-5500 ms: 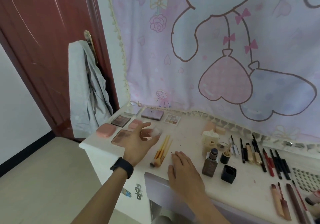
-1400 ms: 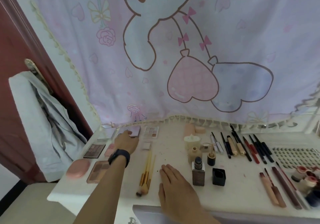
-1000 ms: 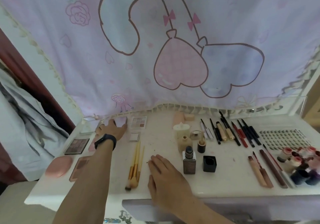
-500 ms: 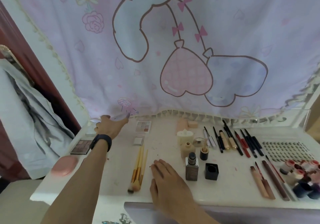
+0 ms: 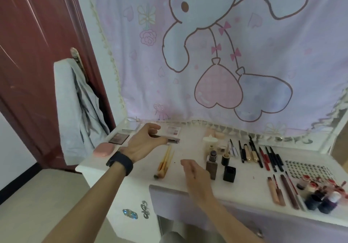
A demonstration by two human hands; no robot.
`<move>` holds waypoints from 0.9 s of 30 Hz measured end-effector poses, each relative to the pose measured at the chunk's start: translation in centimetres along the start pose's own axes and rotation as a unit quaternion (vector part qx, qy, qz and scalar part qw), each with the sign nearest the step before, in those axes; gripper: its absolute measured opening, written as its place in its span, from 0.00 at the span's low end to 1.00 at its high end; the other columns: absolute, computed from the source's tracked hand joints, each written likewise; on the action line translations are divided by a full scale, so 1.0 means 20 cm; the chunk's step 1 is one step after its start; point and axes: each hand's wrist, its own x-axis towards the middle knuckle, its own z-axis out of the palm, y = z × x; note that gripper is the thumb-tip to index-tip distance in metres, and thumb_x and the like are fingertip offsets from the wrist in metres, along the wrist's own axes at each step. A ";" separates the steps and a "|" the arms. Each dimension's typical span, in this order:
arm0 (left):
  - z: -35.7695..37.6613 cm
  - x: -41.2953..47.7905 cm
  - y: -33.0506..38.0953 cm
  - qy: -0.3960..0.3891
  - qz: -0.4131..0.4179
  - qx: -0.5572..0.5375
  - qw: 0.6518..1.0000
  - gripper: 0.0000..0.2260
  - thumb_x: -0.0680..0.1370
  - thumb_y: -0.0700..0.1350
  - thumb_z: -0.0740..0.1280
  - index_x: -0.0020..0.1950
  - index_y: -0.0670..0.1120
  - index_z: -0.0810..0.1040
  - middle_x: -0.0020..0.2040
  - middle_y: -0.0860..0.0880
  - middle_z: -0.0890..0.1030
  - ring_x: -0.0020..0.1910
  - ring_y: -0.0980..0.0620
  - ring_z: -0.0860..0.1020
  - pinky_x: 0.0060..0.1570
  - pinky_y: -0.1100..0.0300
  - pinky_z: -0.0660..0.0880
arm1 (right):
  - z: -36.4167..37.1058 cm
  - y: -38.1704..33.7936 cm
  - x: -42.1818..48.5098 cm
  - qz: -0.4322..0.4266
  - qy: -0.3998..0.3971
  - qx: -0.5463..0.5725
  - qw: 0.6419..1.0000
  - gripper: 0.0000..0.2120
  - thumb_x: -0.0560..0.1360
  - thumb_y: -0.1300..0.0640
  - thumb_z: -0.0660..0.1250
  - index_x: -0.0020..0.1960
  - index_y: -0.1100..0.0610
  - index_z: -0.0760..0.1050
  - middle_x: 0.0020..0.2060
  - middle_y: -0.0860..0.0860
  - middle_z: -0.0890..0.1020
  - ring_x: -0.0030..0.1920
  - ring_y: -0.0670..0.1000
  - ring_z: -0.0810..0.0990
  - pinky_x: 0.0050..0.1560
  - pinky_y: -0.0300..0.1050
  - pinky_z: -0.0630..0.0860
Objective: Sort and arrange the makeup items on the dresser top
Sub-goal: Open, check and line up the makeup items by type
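Behind the gold brushes (image 5: 165,161) the left hand (image 5: 143,143) pinches a slim palette (image 5: 172,140) level, probably to lay it flat; right of them the right hand (image 5: 194,172) hovers slack-fingered, empty.

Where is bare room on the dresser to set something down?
Bare strip between the gold brushes and foundation bottle, partly under the right hand; another between black cap and lip pencils. Crowded around the palette in the left hand and along the pencil row.
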 end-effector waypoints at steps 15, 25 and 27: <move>0.56 -0.52 -0.05 -0.129 0.090 0.024 0.987 0.43 0.58 0.64 0.78 0.70 0.64 0.64 0.65 0.65 0.69 0.64 0.66 0.70 0.62 0.66 0.70 | -0.42 0.06 -0.45 0.290 -0.079 0.501 0.812 0.09 0.70 0.61 0.73 0.47 0.66 0.84 0.38 0.59 0.83 0.34 0.52 0.83 0.33 0.42 0.82; 0.81 -0.63 -0.07 -0.139 0.096 0.038 0.985 0.49 0.58 0.62 0.79 0.75 0.53 0.64 0.68 0.56 0.72 0.66 0.59 0.72 0.69 0.55 0.71 | -0.59 0.28 -0.54 0.240 -0.120 0.422 0.866 0.15 0.72 0.55 0.73 0.55 0.62 0.85 0.49 0.62 0.83 0.41 0.54 0.84 0.42 0.45 0.83; 0.82 -0.62 -0.05 -0.159 0.119 0.082 0.977 0.50 0.60 0.62 0.79 0.77 0.54 0.61 0.69 0.57 0.70 0.67 0.60 0.70 0.70 0.55 0.70 | -0.64 0.27 -0.53 0.212 -0.143 0.356 0.899 0.18 0.72 0.49 0.75 0.58 0.57 0.84 0.54 0.59 0.85 0.44 0.56 0.85 0.44 0.47 0.83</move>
